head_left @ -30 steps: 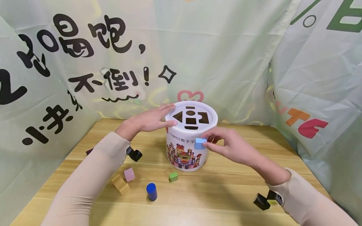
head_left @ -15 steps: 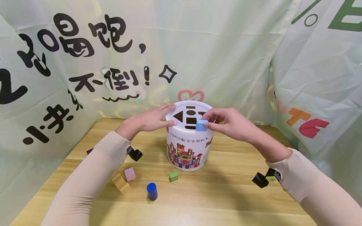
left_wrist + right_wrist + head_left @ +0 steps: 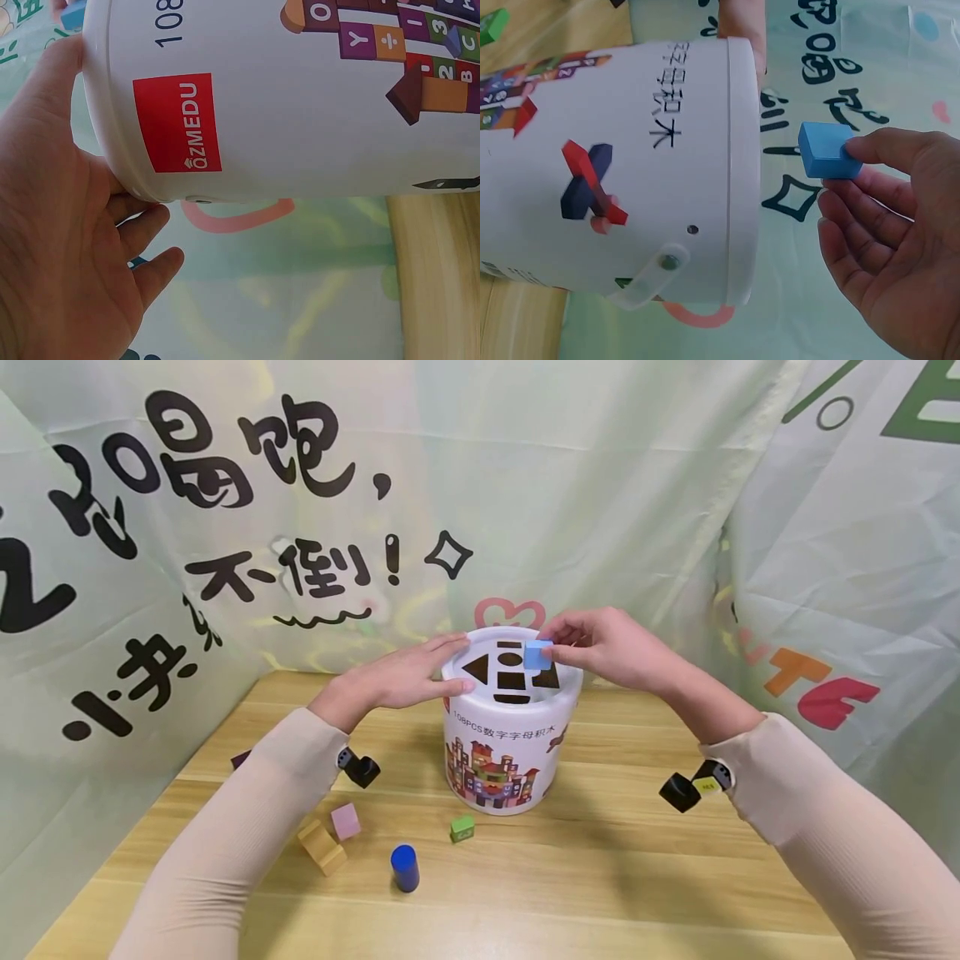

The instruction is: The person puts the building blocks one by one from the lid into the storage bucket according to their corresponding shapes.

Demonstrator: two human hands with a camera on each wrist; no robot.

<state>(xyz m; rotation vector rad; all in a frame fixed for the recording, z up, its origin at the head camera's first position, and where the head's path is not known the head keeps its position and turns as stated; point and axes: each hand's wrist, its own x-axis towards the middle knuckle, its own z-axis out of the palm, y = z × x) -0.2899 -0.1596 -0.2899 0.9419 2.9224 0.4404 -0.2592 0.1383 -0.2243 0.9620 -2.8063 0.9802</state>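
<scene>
A light blue cube block (image 3: pixel 537 655) is pinched between the thumb and fingers of my right hand (image 3: pixel 611 647). It hovers just above the bucket's white lid (image 3: pixel 487 693), near the holes on the right side, and the right wrist view shows the blue cube (image 3: pixel 826 157) apart from the lid. My left hand (image 3: pixel 393 672) rests on the left rim of the white block bucket (image 3: pixel 502 752), thumb at the near edge and fingers extended toward the far side. In the left wrist view, the left hand (image 3: pixel 67 217) spans the lid's edge beside a red label (image 3: pixel 178 122).
On the wooden table (image 3: pixel 600 877), a green block (image 3: pixel 462 828) and a blue cylinder (image 3: pixel 405 868) stand in front of the bucket. A pink cube (image 3: pixel 346 821) and a yellow block (image 3: pixel 322 847) lie by the left forearm. Printed cloth (image 3: pixel 600 485) hangs behind.
My right hand has lifted the light blue cube from beside the bucket's front wall up over the lid's right side. The left hand has stayed on the rim.
</scene>
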